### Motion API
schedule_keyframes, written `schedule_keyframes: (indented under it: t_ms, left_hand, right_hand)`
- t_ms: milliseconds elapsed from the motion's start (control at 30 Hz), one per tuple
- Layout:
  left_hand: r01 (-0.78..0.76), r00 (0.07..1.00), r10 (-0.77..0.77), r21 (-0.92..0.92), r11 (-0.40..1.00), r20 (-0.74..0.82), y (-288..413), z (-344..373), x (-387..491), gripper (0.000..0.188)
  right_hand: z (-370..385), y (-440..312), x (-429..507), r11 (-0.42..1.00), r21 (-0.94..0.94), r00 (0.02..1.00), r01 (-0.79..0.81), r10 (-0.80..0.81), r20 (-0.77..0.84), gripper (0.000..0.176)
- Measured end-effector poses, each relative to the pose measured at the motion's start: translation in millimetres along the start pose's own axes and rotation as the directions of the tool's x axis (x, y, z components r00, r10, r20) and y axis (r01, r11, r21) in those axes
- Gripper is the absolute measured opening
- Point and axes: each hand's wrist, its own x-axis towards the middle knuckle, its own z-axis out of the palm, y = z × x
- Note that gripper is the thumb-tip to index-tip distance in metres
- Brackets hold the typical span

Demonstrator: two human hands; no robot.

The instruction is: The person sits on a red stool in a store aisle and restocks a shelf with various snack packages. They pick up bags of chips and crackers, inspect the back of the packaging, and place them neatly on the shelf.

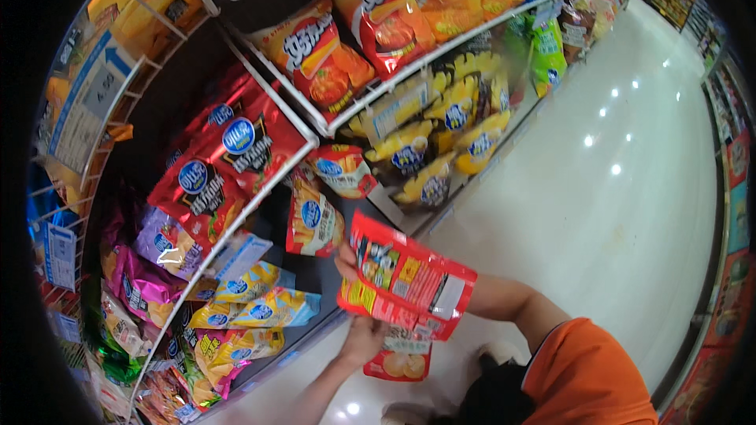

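My right hand [347,261] grips the left edge of a red snack packet [437,274], its printed back turned up; most of this hand is hidden behind the packet. Below it, my left hand [361,339] is closed on the lower edge of the red packets. A second red packet [398,363], with round biscuits or crackers pictured on it, hangs partly under the first. How the packets overlap between my hands is hard to tell. Just beyond my right hand, a red and white snack bag [315,221] stands on the dark lower shelf [307,268].
White wire-edged shelves curve around the left and top. They hold red chip bags [236,159], orange chip bags [322,59], yellow bags [455,112] and blue-yellow bags [260,307]. A price tag [91,100] hangs at left. Glossy floor [590,200] stretches right towards another shelf row [732,236].
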Motion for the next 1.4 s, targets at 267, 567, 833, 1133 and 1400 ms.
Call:
schedule_keyframes:
  t_ms: [267, 567, 833, 1133, 1400]
  left_hand:
    - [-0.342, 0.919, 0.339, 0.025, 0.94, -0.202, 34.6, -8.4, 5.4, 0.059]
    - [-0.429, 0.829, 0.345, -0.104, 0.897, -0.441, 36.7, -2.5, -10.6, 0.039]
    - [-0.375, 0.849, 0.24, -0.217, 0.901, -0.47, 14.2, -8.1, -16.8, 0.033]
    - [-0.421, 0.826, 0.231, -0.29, 0.86, -0.514, 0.2, -2.3, -14.2, 0.031]
    - [-0.316, 0.826, 0.132, -0.257, 0.913, -0.549, -11.2, 34.5, -21.5, 0.026]
  right_hand:
    - [19.9, -44.6, 5.4, 0.994, -0.09, 0.998, 0.055, -0.052, 0.042, 0.029]
    - [32.2, -62.4, 38.1, 0.931, -0.268, 0.921, -0.248, 0.313, 0.232, 0.026]
    - [5.4, -56.0, 86.0, 0.887, -0.311, 0.674, -0.342, 0.462, 0.577, 0.034]
    - [-14.8, -69.7, 72.8, 0.87, -0.388, 0.756, -0.303, 0.468, 0.458, 0.037]
    - [23.4, -46.1, 23.1, -0.691, -0.722, 0.943, -0.049, 0.205, -0.261, 0.024]
